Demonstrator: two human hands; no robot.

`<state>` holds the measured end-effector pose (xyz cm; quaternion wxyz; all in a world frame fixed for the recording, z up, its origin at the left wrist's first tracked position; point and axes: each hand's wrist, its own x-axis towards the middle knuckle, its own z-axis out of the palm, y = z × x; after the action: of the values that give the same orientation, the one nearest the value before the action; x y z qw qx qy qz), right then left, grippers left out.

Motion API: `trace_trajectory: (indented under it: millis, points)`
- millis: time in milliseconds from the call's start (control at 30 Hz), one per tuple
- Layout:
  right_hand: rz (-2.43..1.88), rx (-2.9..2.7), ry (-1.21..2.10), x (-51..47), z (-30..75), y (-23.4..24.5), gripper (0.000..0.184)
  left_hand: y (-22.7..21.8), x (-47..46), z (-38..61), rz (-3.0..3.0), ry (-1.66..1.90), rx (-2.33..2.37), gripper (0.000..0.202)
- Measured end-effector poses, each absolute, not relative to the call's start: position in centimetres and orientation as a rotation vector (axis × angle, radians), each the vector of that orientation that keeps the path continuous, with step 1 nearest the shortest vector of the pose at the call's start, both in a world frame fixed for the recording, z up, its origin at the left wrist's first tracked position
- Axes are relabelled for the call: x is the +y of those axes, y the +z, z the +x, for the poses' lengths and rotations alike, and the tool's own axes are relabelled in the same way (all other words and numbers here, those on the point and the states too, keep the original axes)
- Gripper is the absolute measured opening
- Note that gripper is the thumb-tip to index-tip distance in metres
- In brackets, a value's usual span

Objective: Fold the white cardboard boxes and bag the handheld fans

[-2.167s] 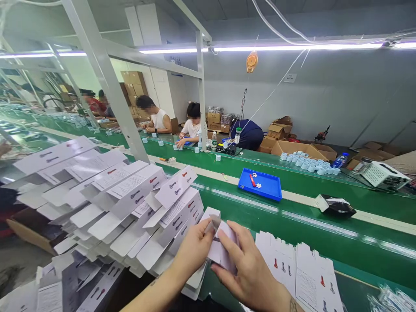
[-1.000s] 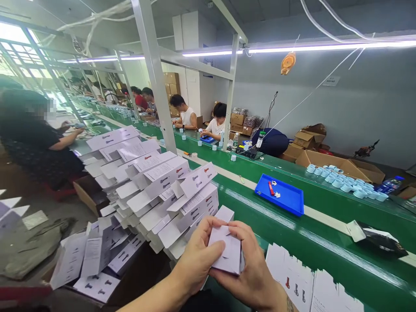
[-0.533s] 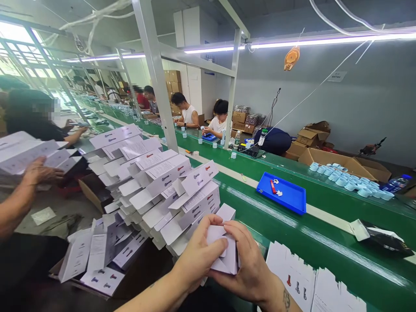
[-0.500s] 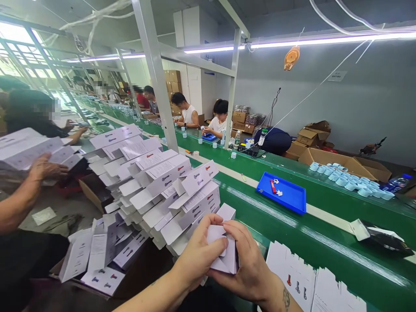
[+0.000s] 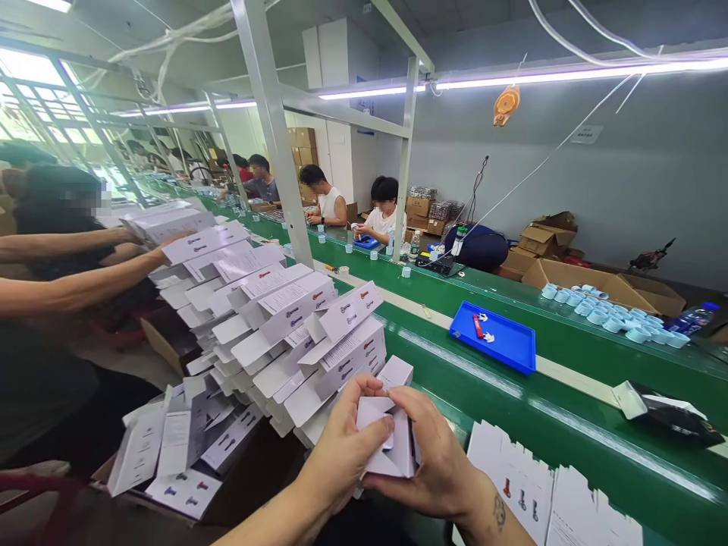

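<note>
In two hands [image 5: 346, 434] [image 5: 435, 449], one carton [image 5: 400, 455] (white), thumb-pressed.

The held carton [image 5: 392, 461] looks smooth card, the blue tray [image 5: 512, 347] glossy plastic, the green worktop [image 5: 483, 409] shiny

Stacked cartons [image 5: 296, 307] lie left of the held carton [image 5: 393, 458], flat cartons [image 5: 515, 474] right, a tray [image 5: 510, 346] beyond.

White carton [image 5: 401, 447], blue tray [image 5: 510, 343]
</note>
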<state>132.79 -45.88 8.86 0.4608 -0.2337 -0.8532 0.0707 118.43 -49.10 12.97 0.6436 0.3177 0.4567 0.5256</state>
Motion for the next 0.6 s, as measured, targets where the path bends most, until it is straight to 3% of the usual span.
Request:
trace_trajectory:
  millis: [600]
  points:
    - [-0.542, -2.083, 0.233, -45.2, 132.3, 8.4, 0.091, 12.2, -47.7, 117.3, 0.873, 1.098, 1.009, 0.058]
